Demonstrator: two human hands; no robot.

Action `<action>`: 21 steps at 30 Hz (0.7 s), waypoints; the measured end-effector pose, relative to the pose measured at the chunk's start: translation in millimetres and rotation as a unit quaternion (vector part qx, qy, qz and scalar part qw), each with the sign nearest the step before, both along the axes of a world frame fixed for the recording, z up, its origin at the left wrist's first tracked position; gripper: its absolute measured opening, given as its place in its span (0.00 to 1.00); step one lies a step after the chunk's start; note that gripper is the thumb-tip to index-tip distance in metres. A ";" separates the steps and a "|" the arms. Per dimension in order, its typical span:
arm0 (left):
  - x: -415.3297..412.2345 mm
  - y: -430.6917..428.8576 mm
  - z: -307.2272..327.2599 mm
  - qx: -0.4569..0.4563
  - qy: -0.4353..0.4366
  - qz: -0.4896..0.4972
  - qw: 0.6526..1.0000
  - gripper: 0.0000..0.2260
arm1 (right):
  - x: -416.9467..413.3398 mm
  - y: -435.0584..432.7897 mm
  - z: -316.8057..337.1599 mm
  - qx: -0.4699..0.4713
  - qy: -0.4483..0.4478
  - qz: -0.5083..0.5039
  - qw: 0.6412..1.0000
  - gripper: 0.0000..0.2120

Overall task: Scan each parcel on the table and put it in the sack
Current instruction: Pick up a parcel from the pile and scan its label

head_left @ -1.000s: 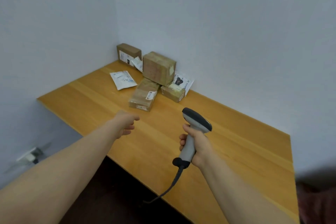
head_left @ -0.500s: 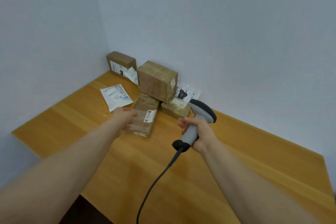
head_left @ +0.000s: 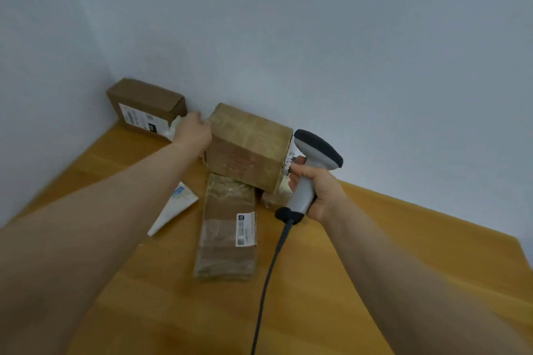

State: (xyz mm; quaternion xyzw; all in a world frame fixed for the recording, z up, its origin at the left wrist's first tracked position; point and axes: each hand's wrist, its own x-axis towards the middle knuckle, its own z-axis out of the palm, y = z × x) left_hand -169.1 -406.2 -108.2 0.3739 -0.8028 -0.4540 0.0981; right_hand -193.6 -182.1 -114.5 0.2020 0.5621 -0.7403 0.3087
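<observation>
My left hand (head_left: 192, 132) reaches to the upper left edge of the large taped cardboard box (head_left: 248, 150) and its fingers curl onto that edge. That box lies on top of a long flat taped parcel (head_left: 226, 228) with a white label. My right hand (head_left: 315, 190) grips the grey barcode scanner (head_left: 313, 164) just right of the large box, head pointing up and away. A smaller brown box (head_left: 144, 105) with a label stands in the corner. A white mailer (head_left: 174, 207) lies partly under my left forearm. No sack is in view.
The parcels sit on a wooden table (head_left: 375, 239) pushed into a corner of two pale walls. The scanner's black cable (head_left: 268, 277) runs down across the tabletop toward me. More white packets (head_left: 290, 161) lie half hidden behind the large box.
My left hand moved from the flat parcel up to the large box's left edge. My view came closer to the pile, and the scanner now sits beside the large box.
</observation>
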 end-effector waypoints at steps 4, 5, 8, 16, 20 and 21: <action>-10.5 -11.5 -7.4 -0.015 -0.045 -0.060 0.997 0.20 | -3.5 -16.4 -6.2 0.040 0.016 0.014 0.999 0.13; -9.0 -12.1 -8.8 -0.015 -0.048 -0.069 0.996 0.20 | -3.1 -17.8 -8.4 0.039 0.021 0.017 0.999 0.10; 1.8 -10.6 -14.4 0.024 -0.022 -0.076 0.997 0.26 | 3.9 -15.7 -12.3 0.025 0.038 0.007 0.999 0.09; 67.6 45.4 -18.1 0.047 -0.014 -0.106 0.993 0.38 | 62.1 41.0 -11.5 0.046 0.104 -0.065 0.991 0.23; 111.2 106.9 -18.0 0.023 0.007 -0.158 0.987 0.19 | 108.1 96.7 -8.6 0.025 0.116 -0.083 0.989 0.18; 122.1 122.0 -21.2 0.024 0.007 -0.158 0.987 0.18 | 119.8 112.5 -10.3 0.020 0.109 -0.093 0.989 0.17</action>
